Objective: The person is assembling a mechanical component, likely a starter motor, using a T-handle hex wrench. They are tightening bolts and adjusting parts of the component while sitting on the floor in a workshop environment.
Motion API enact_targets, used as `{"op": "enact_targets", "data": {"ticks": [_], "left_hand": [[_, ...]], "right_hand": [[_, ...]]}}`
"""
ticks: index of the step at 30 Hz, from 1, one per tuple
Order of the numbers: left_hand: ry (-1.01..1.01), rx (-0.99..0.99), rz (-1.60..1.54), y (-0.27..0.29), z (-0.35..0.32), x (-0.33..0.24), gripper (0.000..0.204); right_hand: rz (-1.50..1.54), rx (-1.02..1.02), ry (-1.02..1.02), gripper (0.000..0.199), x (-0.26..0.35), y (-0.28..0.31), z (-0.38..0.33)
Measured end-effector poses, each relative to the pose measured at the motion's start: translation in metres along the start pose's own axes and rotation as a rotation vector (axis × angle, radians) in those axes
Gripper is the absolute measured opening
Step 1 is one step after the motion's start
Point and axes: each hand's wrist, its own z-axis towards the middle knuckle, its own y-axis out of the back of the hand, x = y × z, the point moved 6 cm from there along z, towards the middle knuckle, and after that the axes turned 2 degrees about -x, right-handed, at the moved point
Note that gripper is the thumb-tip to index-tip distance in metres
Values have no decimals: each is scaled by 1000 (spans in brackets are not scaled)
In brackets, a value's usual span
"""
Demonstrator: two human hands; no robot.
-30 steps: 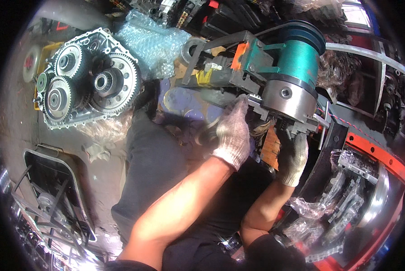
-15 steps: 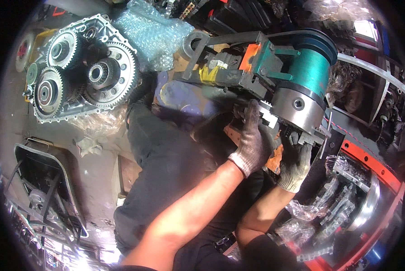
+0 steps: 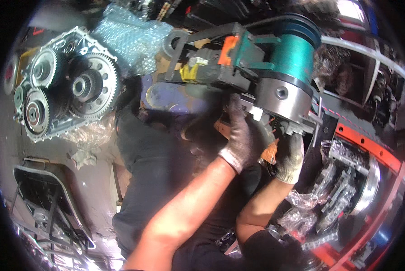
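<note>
We see two gloved hands under one teal machine (image 3: 274, 67) with a grey cylindrical end. Our left hand (image 3: 239, 137) presses against the dark underside just below it; whether it grips anything we cannot tell. Our right hand (image 3: 290, 156) touches an orange part (image 3: 270, 152) beside it, grasp unclear. One gear housing (image 3: 62, 88) carries three gears, with one bubble-wrap bundle (image 3: 130, 38) alongside.
</note>
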Motion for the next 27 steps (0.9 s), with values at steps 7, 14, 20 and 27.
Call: {"op": "enact_targets", "data": {"ticks": [7, 14, 20, 27], "left_hand": [[18, -95, -59, 8, 2, -5, 120], [80, 35, 35, 1, 3, -5, 112], [3, -53, 10, 4, 1, -11, 109], [-10, -178, 723, 19, -9, -27, 86]], "right_hand": [[-852, -224, 189, 26, 34, -47, 5], [-809, -297, 181, 45, 50, -80, 13], [-613, -373, 24, 86, 39, -80, 8], [-231, -558, -3, 91, 31, -78, -3]]}}
